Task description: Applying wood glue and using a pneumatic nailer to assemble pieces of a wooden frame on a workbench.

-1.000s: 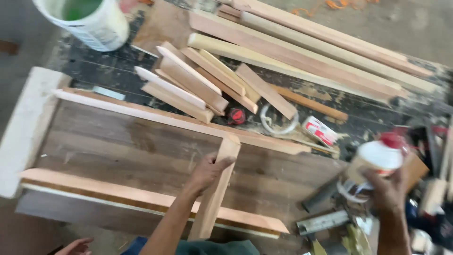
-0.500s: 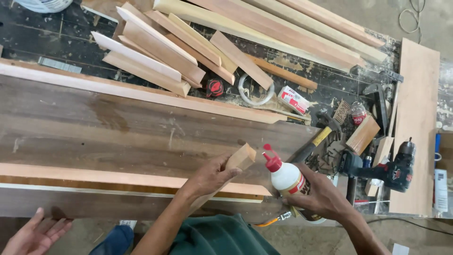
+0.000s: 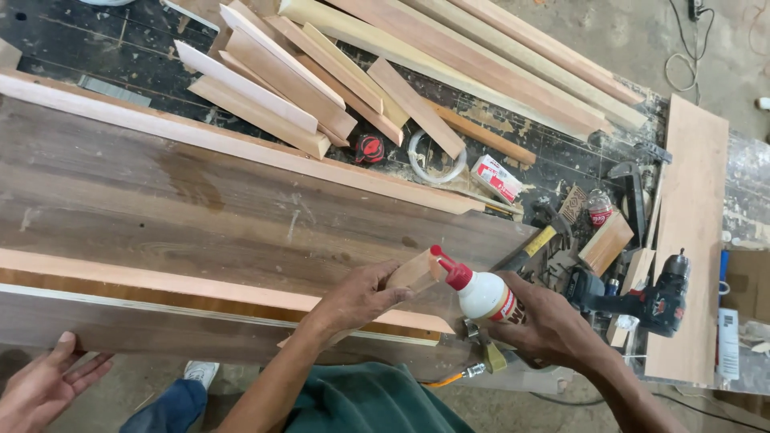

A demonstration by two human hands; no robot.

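My left hand (image 3: pixel 353 298) grips a short light wood strip (image 3: pixel 413 271) and holds its end raised over the near edge of the big dark wood panel (image 3: pixel 200 208). My right hand (image 3: pixel 553 327) holds a white glue bottle (image 3: pixel 485 295) tilted left. Its red nozzle touches the end of the strip. Two pale wooden battens lie on the panel, one along its far edge (image 3: pixel 241 148) and one along its near edge (image 3: pixel 160 282).
Another person's open hand (image 3: pixel 44 389) is at the bottom left, below the panel. Several loose wood strips (image 3: pixel 273 80) lie at the back. A cordless drill (image 3: pixel 650 303), hammer (image 3: pixel 529 244), tape roll (image 3: pixel 437 156), small red-and-white box (image 3: pixel 496 178) and a long board (image 3: pixel 686 232) crowd the right.
The strip has been lifted off the panel and its end raised. My right hand has brought the glue bottle from the right up to the strip's end. The view has shifted right.
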